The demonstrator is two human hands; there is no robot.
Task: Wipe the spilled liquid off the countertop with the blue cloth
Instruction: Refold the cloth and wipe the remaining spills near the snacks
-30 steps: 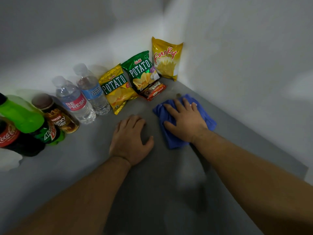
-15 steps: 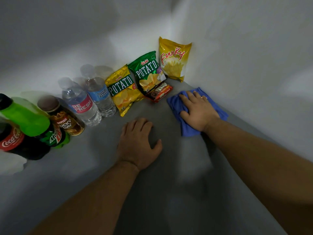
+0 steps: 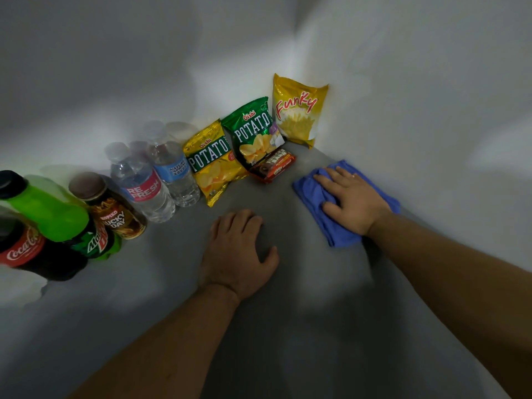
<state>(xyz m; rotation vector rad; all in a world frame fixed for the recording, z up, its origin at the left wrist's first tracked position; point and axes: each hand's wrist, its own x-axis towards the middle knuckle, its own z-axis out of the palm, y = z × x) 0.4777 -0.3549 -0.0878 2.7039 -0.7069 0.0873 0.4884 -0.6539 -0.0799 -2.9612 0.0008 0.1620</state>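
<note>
The blue cloth lies flat on the grey countertop at about two o'clock from the centre of the view, close against the right-hand wall. The right hand presses down on it, palm flat and fingers spread, holding nothing closed in a grip; the cloth shows beyond the fingertips and below the heel of the hand. The left hand rests on the bare counter near the centre, palm down, fingers loosely curled, holding nothing. The two hands are well apart.

No puddle or wet streak can be made out on the counter; the surface is dim and patchy with shadow, so whether any liquid remains cannot be told. In my judgement the wiping is under way in the far corner, and the stretch between the hands and the near counter may yet need a pass.

At twelve o'clock the snack bags lean in the corner, with a small red packet lying just left of the cloth but apart from it. The bottles stand in a row from nine to eleven o'clock, clear of the work.
</note>
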